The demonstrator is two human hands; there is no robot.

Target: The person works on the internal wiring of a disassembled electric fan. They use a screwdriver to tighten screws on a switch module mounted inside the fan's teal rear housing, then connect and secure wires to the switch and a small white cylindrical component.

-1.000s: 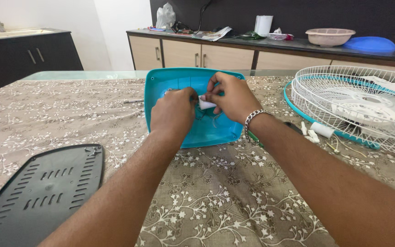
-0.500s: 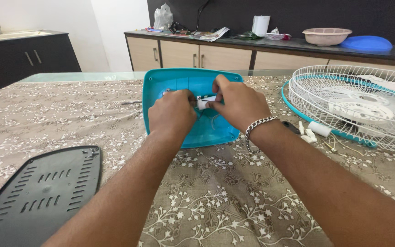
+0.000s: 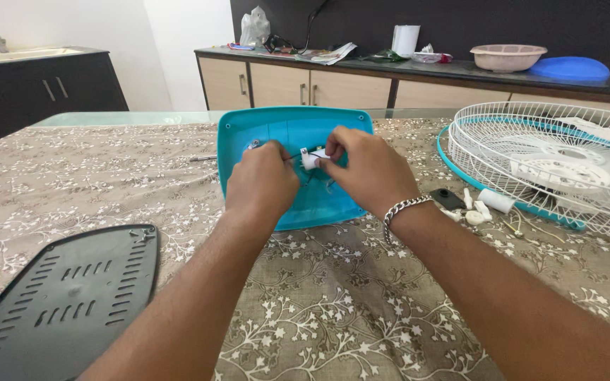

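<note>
Both hands, left hand (image 3: pixel 261 182) and right hand (image 3: pixel 366 169), pinch a small white plastic part (image 3: pixel 310 159) over the smooth teal shell (image 3: pixel 277 130).

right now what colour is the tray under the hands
Teal tray, seen from the head view; both hands hold a small white part over it.

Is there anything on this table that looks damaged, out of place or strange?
Nothing looks broken or spilled. A fan lies in pieces: both hands work on a small white part inside the teal base shell, the black vented plate lies apart, and the wire guard lies flat.
</note>
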